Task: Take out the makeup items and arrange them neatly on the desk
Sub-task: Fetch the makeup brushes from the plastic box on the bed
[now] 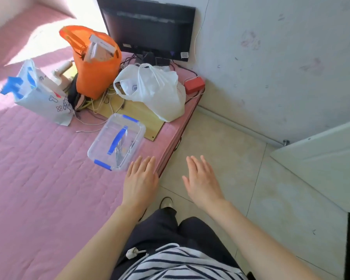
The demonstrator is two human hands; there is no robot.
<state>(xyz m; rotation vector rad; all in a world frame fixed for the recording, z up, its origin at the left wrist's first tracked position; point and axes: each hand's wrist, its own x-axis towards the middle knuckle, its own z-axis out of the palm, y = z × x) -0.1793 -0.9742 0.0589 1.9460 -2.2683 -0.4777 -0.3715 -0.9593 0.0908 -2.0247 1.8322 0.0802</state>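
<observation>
A person in a striped top stands at the corner of a bed (38,168) covered with a pink quilt and reaches both arms toward a clear storage box (117,141) with blue latches and a blue handle. The left hand (140,178) is spread flat with straight fingers and holds nothing. It hovers over the bed's edge just beside the box's near corner, and contact cannot be confirmed. The right hand (202,180) is equally wide and empty. It hangs over the tiled floor (240,158), apart from the box, as if lined up to take the other side.

The box lies on the quilt with its lid on. Its contents are too blurred to name, though it looks the likeliest holder of the makeup items. Nothing has yet been taken out.

Behind it lie a wooden board (137,118), an orange bag (97,73) stuffed with white packages, a white plastic bag (156,89), a blue-and-white printed bag (40,91), loose cables and a red box (194,84). All are crowded before a dark monitor (150,27) in the corner. No counter shows, so the box probably has to be carried elsewhere, hence the two-handed approach.
</observation>
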